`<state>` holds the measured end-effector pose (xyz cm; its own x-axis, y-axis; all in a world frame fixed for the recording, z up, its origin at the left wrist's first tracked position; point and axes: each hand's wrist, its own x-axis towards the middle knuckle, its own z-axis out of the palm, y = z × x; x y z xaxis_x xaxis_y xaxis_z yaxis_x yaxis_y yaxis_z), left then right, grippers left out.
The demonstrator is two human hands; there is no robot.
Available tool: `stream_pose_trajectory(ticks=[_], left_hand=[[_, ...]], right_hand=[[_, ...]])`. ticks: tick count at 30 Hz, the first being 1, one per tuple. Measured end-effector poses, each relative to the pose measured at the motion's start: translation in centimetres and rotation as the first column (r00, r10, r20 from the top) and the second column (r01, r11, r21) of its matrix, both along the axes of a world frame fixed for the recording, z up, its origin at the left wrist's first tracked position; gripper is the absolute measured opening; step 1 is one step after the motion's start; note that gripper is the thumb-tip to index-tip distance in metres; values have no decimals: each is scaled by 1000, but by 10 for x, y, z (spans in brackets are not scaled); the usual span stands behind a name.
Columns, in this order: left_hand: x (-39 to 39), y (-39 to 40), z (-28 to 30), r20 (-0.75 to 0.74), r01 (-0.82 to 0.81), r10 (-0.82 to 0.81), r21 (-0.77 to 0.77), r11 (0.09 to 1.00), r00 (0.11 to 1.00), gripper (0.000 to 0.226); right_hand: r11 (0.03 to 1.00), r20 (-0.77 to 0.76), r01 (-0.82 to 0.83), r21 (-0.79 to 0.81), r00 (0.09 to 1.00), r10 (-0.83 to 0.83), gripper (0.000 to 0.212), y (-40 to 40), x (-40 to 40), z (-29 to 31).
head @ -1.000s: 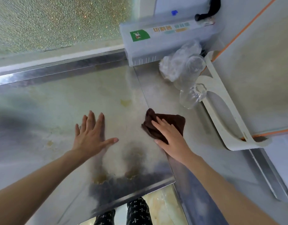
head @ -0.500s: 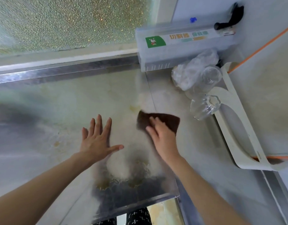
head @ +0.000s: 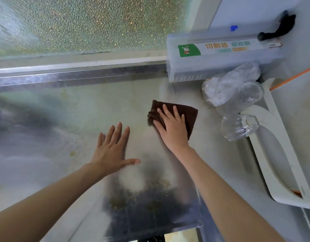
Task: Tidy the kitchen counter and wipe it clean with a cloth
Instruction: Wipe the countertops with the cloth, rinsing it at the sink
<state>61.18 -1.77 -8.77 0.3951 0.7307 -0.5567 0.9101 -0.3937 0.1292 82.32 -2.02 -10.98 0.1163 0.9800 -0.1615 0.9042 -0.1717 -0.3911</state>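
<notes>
Head view: right hand [head: 171, 127] presses flat, fingers straight, on brown cloth [head: 189, 114] lying on steel counter [head: 45, 137] near its right seam. Left hand [head: 112, 147] rests palm-down w/ fingers spread, just left of cloth (not touching it). Clear plastic bags [head: 232, 91] sit near cloth's right.

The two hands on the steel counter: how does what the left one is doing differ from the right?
The right hand presses flat on a brown cloth, while the left hand lies on the bare counter with nothing under it. The right hand sits farther from the person, nearer the clear plastic cups; the left hand is closer in. Both are open, palm down, fingers straight.
</notes>
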Motion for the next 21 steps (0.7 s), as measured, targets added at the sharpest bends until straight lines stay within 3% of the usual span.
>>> stream_pose_trajectory(ticks=[4,7,10,13,16,18,21], left_hand=[[-11,21,0,39,-120,119,49,992,992,128],[-16,34,2,-9,-155,155,24,988,988,129],[-18,39,1,-19,-165,165,-1,986,986,129],[-17,39,2,-20,-158,158,-11,987,987,130],[-18,40,1,-19,-153,153,-6,988,988,134],[-19,40,0,-10,-148,148,-5,989,989,138],[-23,41,0,31,-145,145,-3,989,989,136]], right_hand=[[929,41,-370,-10,928,371,59,-46,-19,-4],[854,134,-519,-31,845,518,62,-44,-7,-9],[881,111,-466,-88,874,473,68,-4,11,-7],[976,87,-216,-34,972,218,65,45,11,-5],[999,17,39,36,999,-39,53,70,-13,-6],[1000,-18,-20,20,1000,20,52,66,-38,-7],[944,32,-330,1,944,329,57,41,-63,-7]])
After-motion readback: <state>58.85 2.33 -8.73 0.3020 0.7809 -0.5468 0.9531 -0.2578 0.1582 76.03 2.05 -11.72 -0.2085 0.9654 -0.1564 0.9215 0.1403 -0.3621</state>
